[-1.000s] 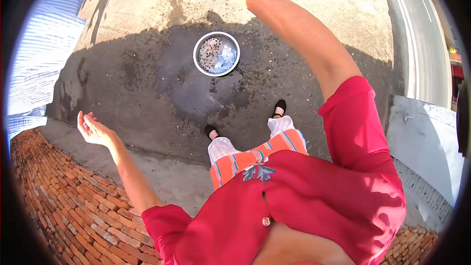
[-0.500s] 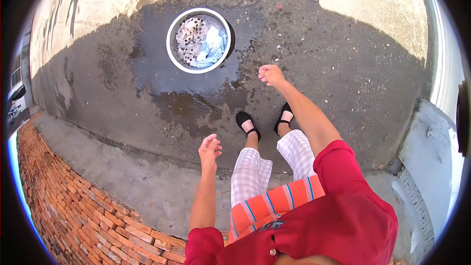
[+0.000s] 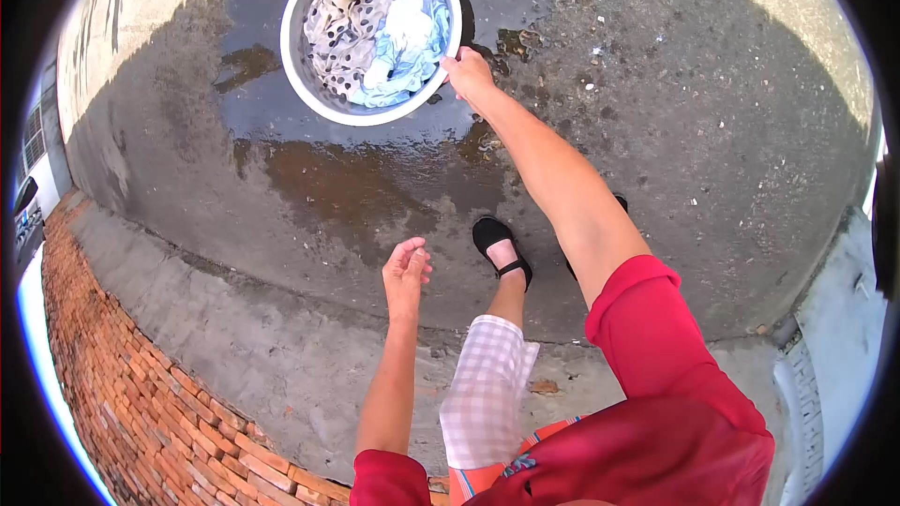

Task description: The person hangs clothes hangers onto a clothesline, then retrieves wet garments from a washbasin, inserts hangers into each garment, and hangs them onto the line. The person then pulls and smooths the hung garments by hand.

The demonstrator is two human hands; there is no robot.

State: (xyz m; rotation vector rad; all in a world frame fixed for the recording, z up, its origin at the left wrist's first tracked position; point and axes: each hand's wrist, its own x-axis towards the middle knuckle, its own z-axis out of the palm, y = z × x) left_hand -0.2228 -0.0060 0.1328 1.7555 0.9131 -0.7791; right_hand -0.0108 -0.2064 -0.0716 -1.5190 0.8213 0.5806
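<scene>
The round, upward-facing basin [image 3: 291, 33] is gripped by the right hand [image 3: 468, 74], the loosely curled left hand [image 3: 405, 276] held apart.

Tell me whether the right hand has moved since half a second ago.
Yes: judged against the basin on the wet ground, the right hand has moved forward and leftward, from clear of it to its edge.

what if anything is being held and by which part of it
The right hand appears to grip the basin by its rim, at lower right in view; the left hand holds nothing.
</scene>
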